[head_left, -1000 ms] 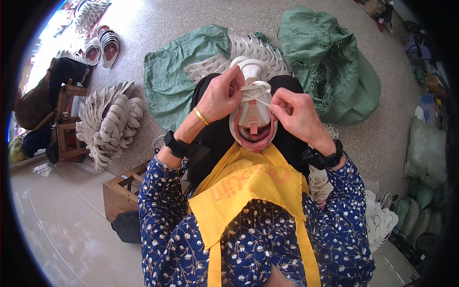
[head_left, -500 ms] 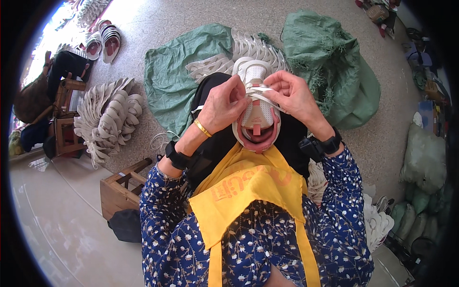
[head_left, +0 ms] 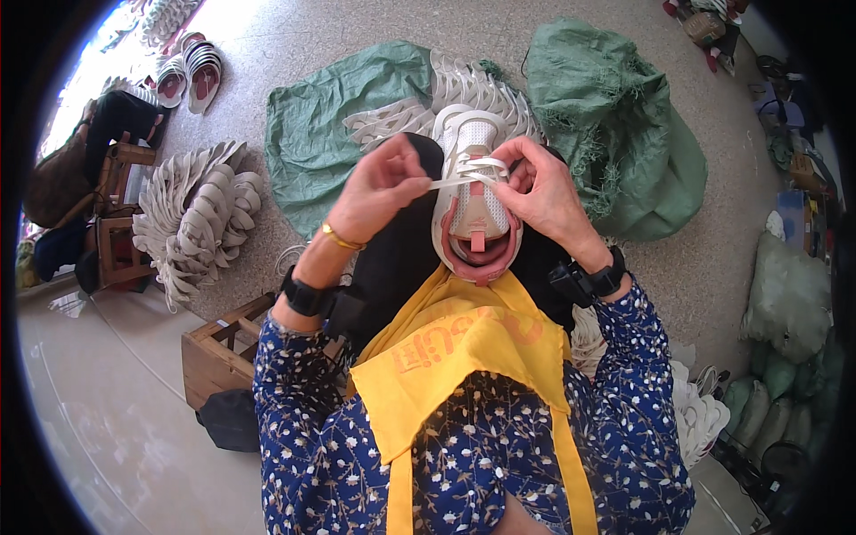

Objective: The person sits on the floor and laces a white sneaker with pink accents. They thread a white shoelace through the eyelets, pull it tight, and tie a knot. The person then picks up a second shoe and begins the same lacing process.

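Both left hand (head_left: 374,185) and right hand (head_left: 546,189) pinch the flat white shoelace (head_left: 449,183), the left having moved frame-left, seemingly tightening it.

Large orange lettering (head_left: 468,339) runs across the yellow apron (head_left: 464,379), upside down from this view and bent by the folds, so it does not read clearly. A faint mark (head_left: 479,220) on the beige tongue (head_left: 464,226) of the white-and-pink sneaker (head_left: 440,227) is too small to read.
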{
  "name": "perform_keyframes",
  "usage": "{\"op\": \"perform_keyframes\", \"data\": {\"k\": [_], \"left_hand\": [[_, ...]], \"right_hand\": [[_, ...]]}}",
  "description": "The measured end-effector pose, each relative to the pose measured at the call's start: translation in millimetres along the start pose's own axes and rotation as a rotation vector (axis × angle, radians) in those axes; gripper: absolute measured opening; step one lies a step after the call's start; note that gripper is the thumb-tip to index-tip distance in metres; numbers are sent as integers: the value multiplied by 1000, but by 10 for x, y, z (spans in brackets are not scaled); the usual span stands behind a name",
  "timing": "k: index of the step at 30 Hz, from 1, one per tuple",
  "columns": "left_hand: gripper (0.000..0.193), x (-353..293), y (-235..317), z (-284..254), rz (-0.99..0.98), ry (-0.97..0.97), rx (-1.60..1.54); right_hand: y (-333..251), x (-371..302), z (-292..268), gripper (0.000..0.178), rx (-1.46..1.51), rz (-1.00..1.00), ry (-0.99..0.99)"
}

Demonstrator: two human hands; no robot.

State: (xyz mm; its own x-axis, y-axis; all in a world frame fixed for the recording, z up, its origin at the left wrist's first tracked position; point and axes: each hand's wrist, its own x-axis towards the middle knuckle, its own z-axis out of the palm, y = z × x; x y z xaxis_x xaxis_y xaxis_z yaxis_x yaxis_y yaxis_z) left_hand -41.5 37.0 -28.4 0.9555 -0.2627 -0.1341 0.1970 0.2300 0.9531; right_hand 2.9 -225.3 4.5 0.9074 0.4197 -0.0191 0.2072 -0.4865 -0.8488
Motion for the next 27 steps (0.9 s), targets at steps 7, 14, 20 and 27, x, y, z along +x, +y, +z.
{"op": "perform_keyframes", "data": {"k": [7,14,20,27], "left_hand": [[21,-233,-45,-71,27,114,37],[29,-106,-45,472,257,161,746],[23,-64,-88,613,396,210,784],[13,-91,20,397,440,71,787]], "right_hand": [[-120,-151,23,30,-76,-59,79],[-80,-240,47,23,-139,-75,126],[-6,-322,73,20,-96,-48,169],[0,-380,-77,17,-171,-244,191]]}}
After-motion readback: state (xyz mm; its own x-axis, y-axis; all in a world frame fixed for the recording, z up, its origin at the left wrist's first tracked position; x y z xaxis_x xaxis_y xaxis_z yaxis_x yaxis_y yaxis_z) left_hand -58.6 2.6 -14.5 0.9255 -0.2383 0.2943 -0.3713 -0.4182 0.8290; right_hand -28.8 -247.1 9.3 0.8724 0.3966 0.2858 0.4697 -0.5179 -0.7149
